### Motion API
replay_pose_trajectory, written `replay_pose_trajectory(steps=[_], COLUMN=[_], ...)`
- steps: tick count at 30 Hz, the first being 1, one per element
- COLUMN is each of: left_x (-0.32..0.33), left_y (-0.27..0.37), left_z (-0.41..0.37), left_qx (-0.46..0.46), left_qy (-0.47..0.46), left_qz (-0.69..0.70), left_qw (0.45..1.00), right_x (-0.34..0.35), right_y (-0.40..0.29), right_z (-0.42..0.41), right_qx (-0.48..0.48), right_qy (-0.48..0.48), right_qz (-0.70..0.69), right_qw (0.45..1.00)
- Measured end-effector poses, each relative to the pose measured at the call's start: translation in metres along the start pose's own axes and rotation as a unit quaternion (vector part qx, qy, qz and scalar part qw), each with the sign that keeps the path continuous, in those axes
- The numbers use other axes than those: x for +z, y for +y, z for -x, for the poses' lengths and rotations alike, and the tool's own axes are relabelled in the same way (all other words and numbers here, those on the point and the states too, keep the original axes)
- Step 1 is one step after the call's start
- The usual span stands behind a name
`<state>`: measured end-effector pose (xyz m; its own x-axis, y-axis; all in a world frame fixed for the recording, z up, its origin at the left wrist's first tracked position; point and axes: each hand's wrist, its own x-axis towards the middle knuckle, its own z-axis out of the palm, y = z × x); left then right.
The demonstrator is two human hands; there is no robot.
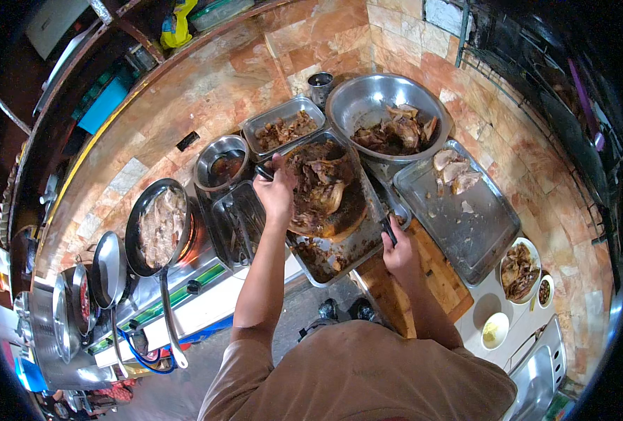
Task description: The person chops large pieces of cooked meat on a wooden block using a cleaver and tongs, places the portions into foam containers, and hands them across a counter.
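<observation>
My left hand (277, 192) is closed on a black handle at the left side of a big browned piece of meat (324, 194); the rest of that tool is hidden. The meat lies on a round board in a metal tray (364, 250) with dark scraps at its near end. Closed on the black handle of a knife (388, 231), my right hand (400, 250) is at the tray's right side, above a wooden cutting board (432, 273). The knife's blade points up and away along the meat's right side.
Behind stands a steel basin (364, 89) of meat pieces beside a small tray (317, 123) of scraps. A flat tray (453, 226) holds sliced meat at right, near bowls and a sink (535, 384). At left, a frying pan (159, 268) of meat sits on a glowing burner.
</observation>
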<state>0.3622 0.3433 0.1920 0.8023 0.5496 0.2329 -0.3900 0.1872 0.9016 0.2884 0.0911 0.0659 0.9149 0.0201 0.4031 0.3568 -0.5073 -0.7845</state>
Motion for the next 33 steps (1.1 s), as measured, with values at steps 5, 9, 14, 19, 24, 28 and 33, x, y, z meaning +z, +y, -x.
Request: replay_pose_trajectory(steps=[5,9,14,19,24,28,33], left_x=[-0.001,-0.011,-0.023,-0.009,-0.016,-0.020,-0.015], left_y=[0.033,0.050,-0.003,-0.010,-0.011,-0.016,-0.016], left_z=[0.008,0.007,0.013,0.021,0.022,0.026,0.032], left_qx=[0.105,0.097,0.050,0.050,0.075,0.091,0.082], left_qy=[0.004,-0.006,0.000,-0.002,0.040,0.050,0.056], left_qz=[0.031,0.099,0.052,0.055,0.060,0.062,-0.016], left_qw=[0.994,0.990,0.997,0.997,0.995,0.993,0.995], right_x=[-0.003,-0.006,-0.005,-0.025,-0.048,-0.019,0.036], right_y=[-0.010,-0.020,-0.031,-0.064,-0.176,-0.157,-0.047], right_z=[-0.034,-0.040,-0.045,-0.078,-0.134,-0.130,-0.066], right_qx=[-0.011,-0.023,-0.077,-0.062,-0.259,-0.301,-0.045], right_qy=[-0.044,-0.062,-0.045,-0.088,0.108,0.211,-0.144], right_qz=[0.110,0.131,0.113,0.078,-0.070,-0.072,0.194], right_qw=[0.993,0.989,0.990,0.991,0.957,0.927,0.969])
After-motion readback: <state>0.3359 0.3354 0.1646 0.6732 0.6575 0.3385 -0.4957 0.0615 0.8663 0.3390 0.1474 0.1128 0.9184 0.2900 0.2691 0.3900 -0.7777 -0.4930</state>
